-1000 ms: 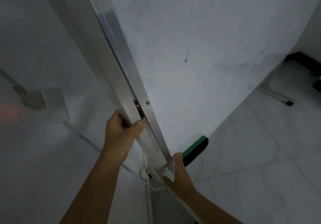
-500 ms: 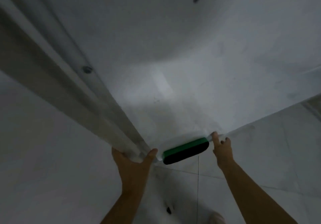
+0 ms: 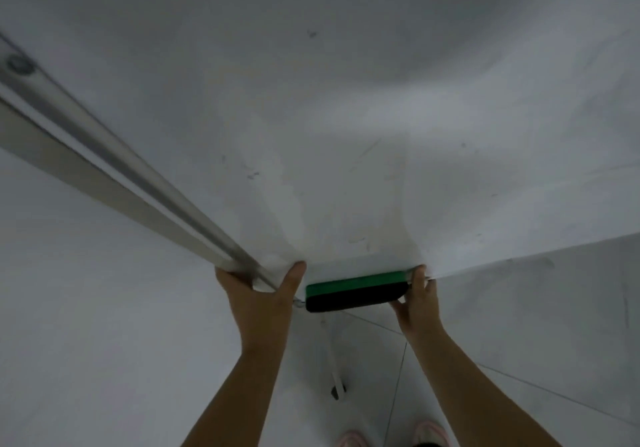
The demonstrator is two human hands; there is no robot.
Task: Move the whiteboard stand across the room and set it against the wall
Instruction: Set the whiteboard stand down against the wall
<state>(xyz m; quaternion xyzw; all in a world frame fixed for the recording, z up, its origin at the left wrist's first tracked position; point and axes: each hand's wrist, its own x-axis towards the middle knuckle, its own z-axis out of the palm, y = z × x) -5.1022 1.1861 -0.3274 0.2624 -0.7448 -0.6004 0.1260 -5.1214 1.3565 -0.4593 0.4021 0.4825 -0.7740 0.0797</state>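
The whiteboard stand's white board (image 3: 346, 117) fills the upper view, very close to the camera. Its aluminium side frame (image 3: 114, 169) runs from the far left down to the bottom corner. My left hand (image 3: 258, 294) is closed around that bottom corner of the frame, thumb on the board face. My right hand (image 3: 417, 296) grips the board's bottom edge just right of a green and black eraser (image 3: 356, 290) that sits on the edge between my hands. A white stand leg (image 3: 333, 360) with a dark caster reaches down to the floor below.
A pale wall (image 3: 86, 308) lies to the left of the frame. Light floor tiles (image 3: 536, 325) spread to the right and below. The toes of my pink shoes (image 3: 429, 431) show at the bottom edge, close to the stand's leg.
The board has come much closer and now fills the view. My left hand slid down the frame to its bottom corner. My right hand shifted right, past the eraser, along the bottom edge.
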